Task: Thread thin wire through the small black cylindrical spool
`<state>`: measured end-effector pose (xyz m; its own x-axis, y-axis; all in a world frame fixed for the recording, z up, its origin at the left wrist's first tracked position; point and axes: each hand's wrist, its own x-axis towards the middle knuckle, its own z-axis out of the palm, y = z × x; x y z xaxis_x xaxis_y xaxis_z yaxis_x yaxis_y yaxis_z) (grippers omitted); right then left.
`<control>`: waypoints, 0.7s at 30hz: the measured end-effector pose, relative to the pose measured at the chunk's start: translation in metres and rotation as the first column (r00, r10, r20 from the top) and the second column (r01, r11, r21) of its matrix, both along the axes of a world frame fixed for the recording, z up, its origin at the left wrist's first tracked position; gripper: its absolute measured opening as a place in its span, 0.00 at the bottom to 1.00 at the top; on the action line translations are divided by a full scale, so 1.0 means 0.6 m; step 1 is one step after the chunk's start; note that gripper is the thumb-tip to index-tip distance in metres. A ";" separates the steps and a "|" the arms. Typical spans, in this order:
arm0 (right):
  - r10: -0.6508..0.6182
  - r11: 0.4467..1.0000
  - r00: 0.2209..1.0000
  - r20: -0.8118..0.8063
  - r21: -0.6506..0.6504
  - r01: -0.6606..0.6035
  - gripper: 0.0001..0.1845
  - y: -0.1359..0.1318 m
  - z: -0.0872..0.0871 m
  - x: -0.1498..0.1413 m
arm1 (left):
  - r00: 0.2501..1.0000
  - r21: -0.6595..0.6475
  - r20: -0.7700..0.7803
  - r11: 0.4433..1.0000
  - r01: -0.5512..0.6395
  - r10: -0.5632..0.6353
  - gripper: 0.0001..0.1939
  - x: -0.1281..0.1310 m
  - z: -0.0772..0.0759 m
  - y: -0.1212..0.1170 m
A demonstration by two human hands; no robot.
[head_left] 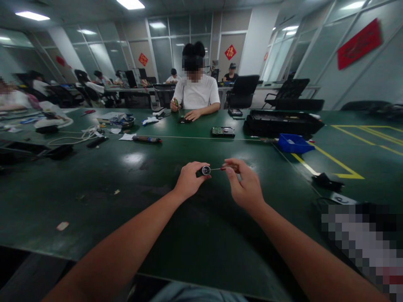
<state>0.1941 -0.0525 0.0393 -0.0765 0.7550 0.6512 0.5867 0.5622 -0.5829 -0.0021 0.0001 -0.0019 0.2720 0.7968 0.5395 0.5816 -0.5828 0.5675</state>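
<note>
Fingers and thumb of my left hand (189,180) are wrapped round a small dark cylindrical part (206,170) whose round, pale-rimmed end faces me. What kind of part it is, I cannot make out. My right hand (247,184) grips a screwdriver (224,168) by its reddish handle, which the fingers partly cover. The thin metal shaft points left and its tip meets the side of the cylindrical part or lies just beside it; which one is too small to tell. Both hands are above the green tabletop (201,235).
Across the table a person in a white shirt (197,92) works on a small dark item. A hard drive (223,131), a black tray (280,122) and a blue bin (294,143) stand beyond my hands. Cables (77,136) and a marker-like tool (147,139) lie left.
</note>
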 end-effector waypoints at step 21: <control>-0.039 0.998 0.998 0.051 -0.045 0.041 0.14 -0.001 0.009 0.002 | 1.000 0.021 -0.004 1.000 0.014 -0.014 0.18 -0.001 0.000 -0.001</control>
